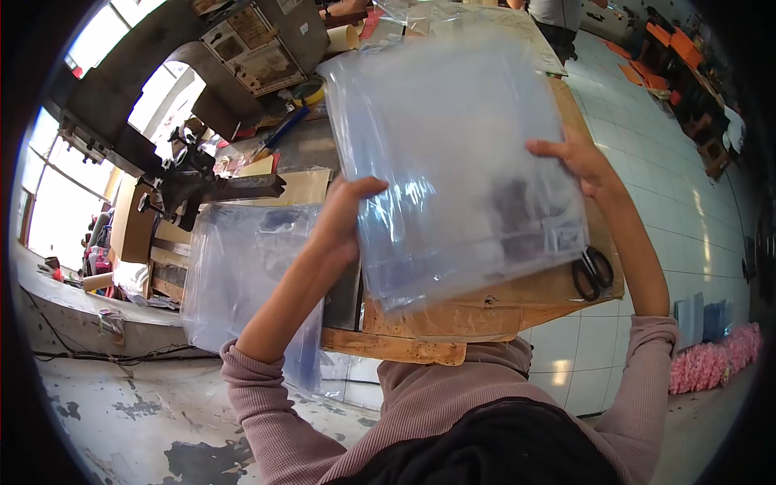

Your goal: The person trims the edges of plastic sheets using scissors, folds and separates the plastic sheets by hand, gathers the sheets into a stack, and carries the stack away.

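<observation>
Between my two hands I hold up a stack of clear plastic sheets (pixel 453 153), slightly tilted over the wooden table (pixel 420 347). My left hand (pixel 349 206) grips its left edge, thumb on the front face and fingers hidden behind. On the opposite edge, my right hand (pixel 575 162) pinches the stack the same way. Black-handled scissors (pixel 592 273) lie on the table by the lower right corner of the stack. Another pile of clear plastic sheets (pixel 250 250) rests to the left, beyond my left forearm, with part hanging down.
A large dark machine (pixel 234 182) with a projecting arm stands at the left. Behind it are a yellow tape roll (pixel 309 91) and a cardboard tube (pixel 343 38). Another person (pixel 556 16) stands at the far end. Pink bundled material (pixel 715 360) sits at the right.
</observation>
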Action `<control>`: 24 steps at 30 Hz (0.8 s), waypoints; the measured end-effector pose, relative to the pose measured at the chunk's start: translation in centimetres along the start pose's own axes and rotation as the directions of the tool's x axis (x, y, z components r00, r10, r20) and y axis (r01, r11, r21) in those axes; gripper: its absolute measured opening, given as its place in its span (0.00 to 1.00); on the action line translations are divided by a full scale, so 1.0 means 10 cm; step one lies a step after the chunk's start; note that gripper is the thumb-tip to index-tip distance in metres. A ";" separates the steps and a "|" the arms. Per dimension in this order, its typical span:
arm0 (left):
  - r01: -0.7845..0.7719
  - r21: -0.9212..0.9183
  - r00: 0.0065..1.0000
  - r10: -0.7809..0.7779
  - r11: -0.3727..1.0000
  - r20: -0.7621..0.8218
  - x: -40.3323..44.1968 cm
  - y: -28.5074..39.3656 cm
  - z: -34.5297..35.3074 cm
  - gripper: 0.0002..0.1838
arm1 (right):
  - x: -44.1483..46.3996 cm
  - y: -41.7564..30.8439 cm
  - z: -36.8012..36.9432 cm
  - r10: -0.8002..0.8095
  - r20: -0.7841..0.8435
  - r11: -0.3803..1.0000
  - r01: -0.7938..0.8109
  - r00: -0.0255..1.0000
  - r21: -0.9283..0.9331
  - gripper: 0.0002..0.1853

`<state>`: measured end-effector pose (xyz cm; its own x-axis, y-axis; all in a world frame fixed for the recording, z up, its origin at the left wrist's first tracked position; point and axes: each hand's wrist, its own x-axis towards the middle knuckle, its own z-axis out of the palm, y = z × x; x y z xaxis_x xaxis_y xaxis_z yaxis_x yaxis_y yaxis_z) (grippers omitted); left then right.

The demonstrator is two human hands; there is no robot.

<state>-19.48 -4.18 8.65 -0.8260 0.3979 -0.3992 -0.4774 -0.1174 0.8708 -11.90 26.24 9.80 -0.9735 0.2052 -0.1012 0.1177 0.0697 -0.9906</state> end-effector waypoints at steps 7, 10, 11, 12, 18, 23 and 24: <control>-0.631 0.082 0.774 0.633 0.772 -0.003 0.03 0.52 0.17 0.26 | 0.13 -0.36 -0.01 -0.510 -0.208 0.854 0.520 0.835 -0.006 0.24; -0.718 0.135 0.695 0.713 0.683 0.090 0.27 0.36 -0.05 0.30 | 0.19 -0.17 -0.05 -0.568 -0.195 0.818 0.575 0.800 -0.022 0.27; -0.726 0.136 0.688 0.711 0.674 0.145 0.33 0.30 -0.18 0.32 | 0.17 -0.06 -0.08 -0.579 -0.161 0.814 0.579 0.799 -0.051 0.28; -0.736 0.137 0.676 0.708 0.663 0.203 0.37 0.27 -0.25 0.34 | 0.14 0.02 -0.09 -0.591 -0.129 0.807 0.585 0.796 -0.081 0.30; -0.773 0.139 0.632 0.768 0.619 0.099 0.43 0.17 -0.04 0.34 | 0.12 0.10 0.16 -0.525 -0.241 0.850 0.519 0.816 -0.093 0.30; -0.807 0.097 0.586 0.810 0.583 0.010 0.47 0.43 -0.01 0.23 | 0.15 -0.18 0.14 -0.603 -0.280 0.795 0.588 0.746 -0.145 0.21; -0.836 0.145 0.537 0.843 0.528 0.023 0.41 0.53 -0.01 0.21 | 0.13 -0.24 0.14 -0.630 -0.288 0.774 0.615 0.721 -0.150 0.19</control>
<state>-25.48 -3.26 11.60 -0.8391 0.1355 0.5267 0.4822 -0.2628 0.8357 -13.69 25.01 11.97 -0.7199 0.3855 0.5772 -0.4783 0.3271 -0.8150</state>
